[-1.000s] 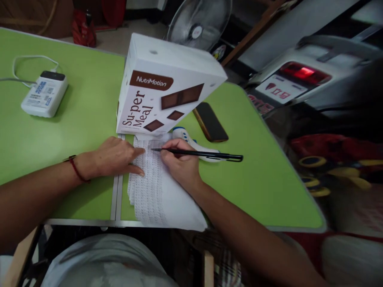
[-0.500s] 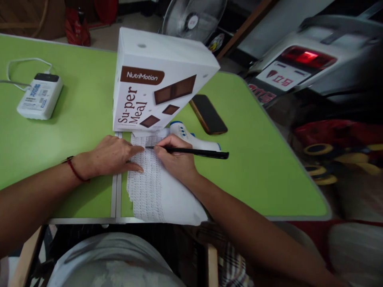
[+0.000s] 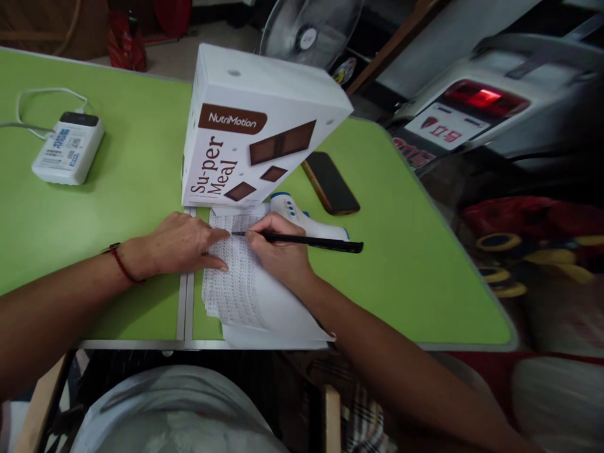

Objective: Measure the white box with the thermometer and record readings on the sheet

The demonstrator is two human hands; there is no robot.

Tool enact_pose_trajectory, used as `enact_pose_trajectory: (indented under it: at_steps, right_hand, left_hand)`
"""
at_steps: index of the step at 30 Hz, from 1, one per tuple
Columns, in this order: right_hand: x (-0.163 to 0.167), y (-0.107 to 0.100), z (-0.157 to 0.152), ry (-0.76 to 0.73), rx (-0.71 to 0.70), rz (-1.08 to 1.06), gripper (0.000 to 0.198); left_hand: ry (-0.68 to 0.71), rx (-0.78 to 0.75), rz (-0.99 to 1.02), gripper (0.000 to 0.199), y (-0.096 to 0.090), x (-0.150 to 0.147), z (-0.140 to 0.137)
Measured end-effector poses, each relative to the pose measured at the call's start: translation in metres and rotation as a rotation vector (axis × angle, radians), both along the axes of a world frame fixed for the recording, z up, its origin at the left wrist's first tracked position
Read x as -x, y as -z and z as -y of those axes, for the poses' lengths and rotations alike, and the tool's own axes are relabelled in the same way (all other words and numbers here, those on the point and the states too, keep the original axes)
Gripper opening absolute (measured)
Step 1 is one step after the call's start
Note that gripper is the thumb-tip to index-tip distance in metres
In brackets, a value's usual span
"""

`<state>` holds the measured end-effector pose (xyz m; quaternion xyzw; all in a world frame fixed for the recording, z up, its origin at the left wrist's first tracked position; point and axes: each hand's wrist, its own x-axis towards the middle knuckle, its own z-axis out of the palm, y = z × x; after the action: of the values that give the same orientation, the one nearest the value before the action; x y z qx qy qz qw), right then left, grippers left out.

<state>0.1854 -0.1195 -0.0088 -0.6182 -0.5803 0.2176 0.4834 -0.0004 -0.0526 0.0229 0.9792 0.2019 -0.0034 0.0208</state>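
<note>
A stack of paper sheets (image 3: pixel 278 308) covered in rows of small marks lies at the table's near edge. My right hand (image 3: pixel 283 251) is closed round a black pen (image 3: pixel 321 242), whose tip is at the upper part of the top sheet. From the left, my left hand (image 3: pixel 189 245) rests on the sheets' left side, thumb and forefinger apart, the forefinger close to the pen tip. Behind the paper stands a white NutriMotion box (image 3: pixel 250 132). A white and blue infrared thermometer (image 3: pixel 311 223) lies just beyond my right hand, partly hidden by it.
A black phone (image 3: pixel 330 182) lies right of the box on the green table (image 3: pixel 401 277). At the left is a white device (image 3: pixel 68 151) with cables plugged in. A fan (image 3: pixel 306 38) stands behind the table, and a scooter (image 3: pixel 481 107) is parked at the right.
The view has shifted slightly. The lower part of the top sheet has curved and moved a little to the right. Both hands keep nearly the same place on the paper.
</note>
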Motion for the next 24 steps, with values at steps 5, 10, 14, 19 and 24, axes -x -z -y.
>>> enact_pose_trajectory:
  at_steps: [5,10,14,19,24]
  right_hand:
    - [-0.0019,0.0017,-0.001,0.021,-0.011,-0.028,0.01]
    - [-0.0013,0.0014,-0.002,0.023,-0.013,-0.025,0.009]
    - [-0.0007,0.0006,-0.0017,0.007,-0.001,-0.025,0.008]
    - [-0.0014,0.0009,-0.0013,0.038,-0.013,-0.03,0.01]
    - [-0.0002,0.0007,-0.0018,0.026,-0.002,-0.027,0.009]
  left_hand:
    - [-0.001,-0.007,0.01,0.054,0.0009,-0.0002,-0.0012]
    - [0.004,-0.002,0.019,0.053,0.0011,0.0004,-0.0015]
    - [-0.004,0.013,0.015,0.054,0.0007,0.0006,-0.0017]
    - [-0.009,0.007,-0.011,0.054,0.0002,0.0002,-0.0013]
    - [-0.001,0.006,-0.002,0.054,0.0,0.0002,-0.0013]
